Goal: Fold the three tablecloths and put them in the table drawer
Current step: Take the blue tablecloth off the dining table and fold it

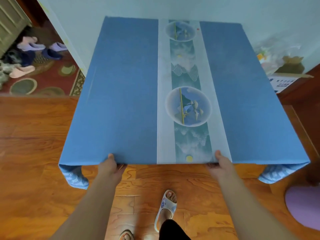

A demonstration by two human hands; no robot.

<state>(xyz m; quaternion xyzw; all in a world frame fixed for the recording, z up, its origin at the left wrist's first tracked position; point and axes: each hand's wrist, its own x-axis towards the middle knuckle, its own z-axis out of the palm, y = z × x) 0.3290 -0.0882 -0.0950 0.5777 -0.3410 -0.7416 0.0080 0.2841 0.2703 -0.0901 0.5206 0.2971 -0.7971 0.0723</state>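
A blue woven tablecloth (pixel 121 94) with a pale central band printed with round landscape medallions lies spread flat over the whole tabletop, its far edge against the pale wall (pixel 121 7) and its two near corners hanging down in loose folds. Both hands hold the cloth at the near edge of the tabletop: the left hand (pixel 110 166) grips it left of the middle, thumb lying on top and the fingers curled under the hem out of sight; the right hand (pixel 220 164) grips it at the pale band, thumb on top, fingers likewise tucked beneath. Below the near edge a foot in a white slipper (pixel 166 209) stands on the orange wooden floor (pixel 34 153). Past the far left corner, several pairs of slippers (pixel 32 47) lie on a red patterned rug (pixel 48 80). A purple round cushion (pixel 303 207) sits by the near right corner.
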